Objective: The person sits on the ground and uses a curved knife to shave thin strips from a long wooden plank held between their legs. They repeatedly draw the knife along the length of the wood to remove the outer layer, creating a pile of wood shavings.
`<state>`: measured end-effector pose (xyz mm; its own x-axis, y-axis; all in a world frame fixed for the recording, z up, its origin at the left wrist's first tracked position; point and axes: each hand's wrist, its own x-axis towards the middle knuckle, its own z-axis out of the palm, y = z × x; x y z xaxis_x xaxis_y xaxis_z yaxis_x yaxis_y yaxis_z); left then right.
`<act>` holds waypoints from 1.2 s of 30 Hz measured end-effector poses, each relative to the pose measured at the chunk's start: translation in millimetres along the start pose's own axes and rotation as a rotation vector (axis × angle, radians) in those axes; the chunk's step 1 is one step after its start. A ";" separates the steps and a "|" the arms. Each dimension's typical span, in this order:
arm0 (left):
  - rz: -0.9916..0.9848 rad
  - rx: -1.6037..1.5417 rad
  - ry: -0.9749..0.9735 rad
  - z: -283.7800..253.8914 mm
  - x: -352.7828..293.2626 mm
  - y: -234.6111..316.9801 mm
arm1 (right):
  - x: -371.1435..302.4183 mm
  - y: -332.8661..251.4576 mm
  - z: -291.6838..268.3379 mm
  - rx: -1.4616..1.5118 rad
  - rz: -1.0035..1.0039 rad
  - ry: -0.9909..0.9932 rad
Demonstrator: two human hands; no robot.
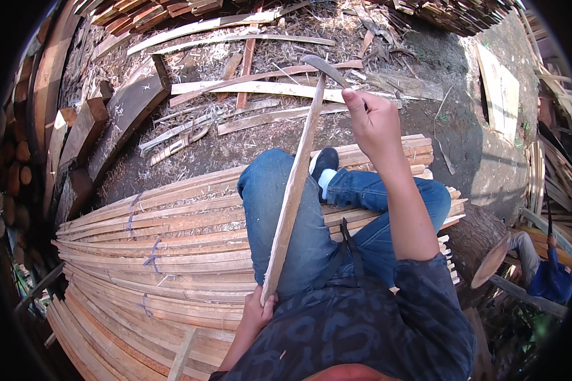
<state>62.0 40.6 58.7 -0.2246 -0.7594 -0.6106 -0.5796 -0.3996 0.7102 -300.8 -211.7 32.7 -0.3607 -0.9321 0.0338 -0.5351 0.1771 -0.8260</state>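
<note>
My left hand (256, 310) is closed around the near end of a long, thin wooden strip (292, 190), low by my left hip. The strip slants up and away across my left thigh. My right hand (372, 124) is raised ahead of me, gripping a knife with a curved grey blade (324, 66); its handle is hidden in my fist. In this view the blade crosses the strip's far tip; whether the two touch, I cannot tell. My jeans-clad legs (279, 222) are bent, resting on bundled strips.
Tied bundles of wooden strips (171, 228) spread beneath me and leftward. Thick dark timbers (130, 111) lie at the left. Loose slats (254, 89) and shavings cover the ground ahead, below stacked wood (451, 13). A log (486, 244) and another person (550, 273) are at the right.
</note>
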 end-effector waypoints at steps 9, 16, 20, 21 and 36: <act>0.004 -0.029 -0.007 1.1 0.8 3.2 | 19.6 28.6 15.4 -0.011 0.044 0.124; -0.002 -0.021 0.008 2.1 3.6 4.1 | 8.2 92.9 4.9 0.078 0.217 0.069; 0.036 0.037 -0.004 4.1 -0.3 -7.3 | -19.6 56.8 6.9 0.256 0.146 0.027; 0.046 0.062 0.005 4.6 -1.6 -9.4 | -22.3 44.0 3.7 0.290 0.128 0.018; 0.204 0.262 0.100 10.6 -2.7 -4.0 | 23.4 -22.7 -87.9 -0.199 -0.051 -0.132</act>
<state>56.7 49.7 53.8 -0.2862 -0.8620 -0.4184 -0.7148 -0.0988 0.6923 -364.3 -209.7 101.7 -0.2330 -0.9724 -0.0120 -0.6948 0.1751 -0.6976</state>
